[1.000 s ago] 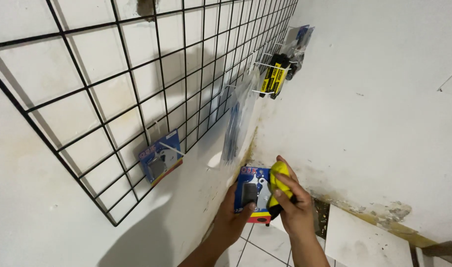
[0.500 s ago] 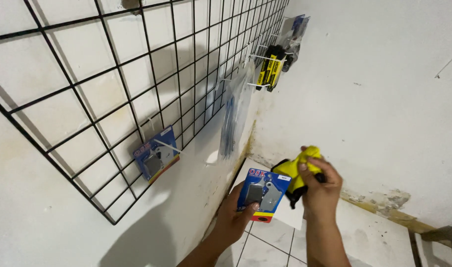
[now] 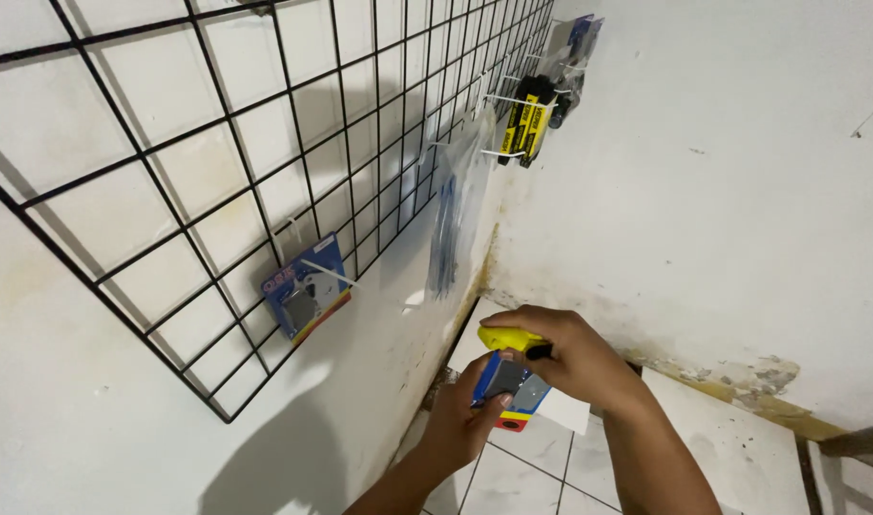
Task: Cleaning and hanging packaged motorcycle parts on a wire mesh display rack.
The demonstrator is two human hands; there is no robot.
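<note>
My left hand (image 3: 463, 420) holds a small blue blister pack (image 3: 509, 386) with a grey part inside, low in the view. My right hand (image 3: 570, 355) is closed around a yellow tool with a black tip (image 3: 509, 339) and presses it against the top of that pack. Both hands are in front of a white wall corner, below a black wire grid panel (image 3: 265, 181).
A matching blue pack (image 3: 305, 298) hangs on a white hook low on the grid. Clear bags with blue items (image 3: 448, 234) hang further along. Yellow-and-black packs (image 3: 526, 126) hang near the corner. White floor tiles (image 3: 532, 463) lie below.
My right hand has brought the yellow tool down from beside the pack onto its top edge. The left hand has tilted the pack more edge-on.
</note>
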